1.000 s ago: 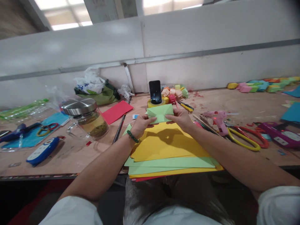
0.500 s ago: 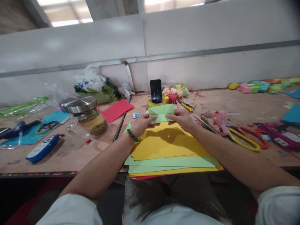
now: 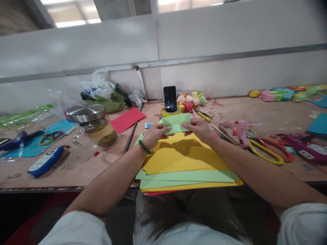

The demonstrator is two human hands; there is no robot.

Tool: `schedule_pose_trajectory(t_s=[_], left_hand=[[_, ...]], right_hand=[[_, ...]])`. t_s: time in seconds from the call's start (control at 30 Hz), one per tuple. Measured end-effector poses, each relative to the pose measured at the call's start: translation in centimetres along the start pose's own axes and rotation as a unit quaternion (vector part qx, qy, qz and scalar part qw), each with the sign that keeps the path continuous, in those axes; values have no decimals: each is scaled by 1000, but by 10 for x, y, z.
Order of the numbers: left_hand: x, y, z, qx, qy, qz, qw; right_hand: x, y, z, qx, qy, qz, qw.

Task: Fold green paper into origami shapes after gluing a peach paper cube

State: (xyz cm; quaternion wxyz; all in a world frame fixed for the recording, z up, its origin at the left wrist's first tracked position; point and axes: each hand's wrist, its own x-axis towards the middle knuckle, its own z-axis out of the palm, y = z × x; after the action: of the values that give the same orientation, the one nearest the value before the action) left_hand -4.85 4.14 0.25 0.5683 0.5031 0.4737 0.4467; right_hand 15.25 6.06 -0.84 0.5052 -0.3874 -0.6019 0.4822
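A folded light green paper [image 3: 176, 123] is held between both hands above a stack of yellow and green paper sheets [image 3: 184, 163]. My left hand [image 3: 153, 134], with a green bead bracelet at the wrist, pinches the paper's left edge. My right hand [image 3: 199, 128] pinches its right edge. Just behind the paper a black phone [image 3: 170, 98] stands upright in a yellow tape roll.
A glass jar with a steel lid [image 3: 95, 127] stands at the left, with a red sheet [image 3: 127, 120] beside it. A pink glue gun [image 3: 236, 129] and red and yellow scissors [image 3: 268, 151] lie at the right. Small paper cubes [image 3: 190, 100] sit near the wall.
The folded green paper has been pressed a little flatter between the fingers. Both hands have stayed in place.
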Motion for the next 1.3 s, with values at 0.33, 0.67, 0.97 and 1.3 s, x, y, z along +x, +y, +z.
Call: schedule_pose_trajectory(t_s=[0.33, 0.67, 0.97, 1.3], left_hand=[[-3, 5, 3, -12, -2, -1, 1000], [-4, 11, 5, -64, 3, -29, 997], [2, 11, -7, -72, -36, -92, 992], [-4, 19, -4, -120, -14, -54, 991]], right_hand=[[1, 1, -2, 73, -40, 0, 997], [3, -2, -4, 102, -54, 50, 992], [3, 1, -8, 51, -95, 25, 994], [3, 3, -6, 11, -86, -12, 996]])
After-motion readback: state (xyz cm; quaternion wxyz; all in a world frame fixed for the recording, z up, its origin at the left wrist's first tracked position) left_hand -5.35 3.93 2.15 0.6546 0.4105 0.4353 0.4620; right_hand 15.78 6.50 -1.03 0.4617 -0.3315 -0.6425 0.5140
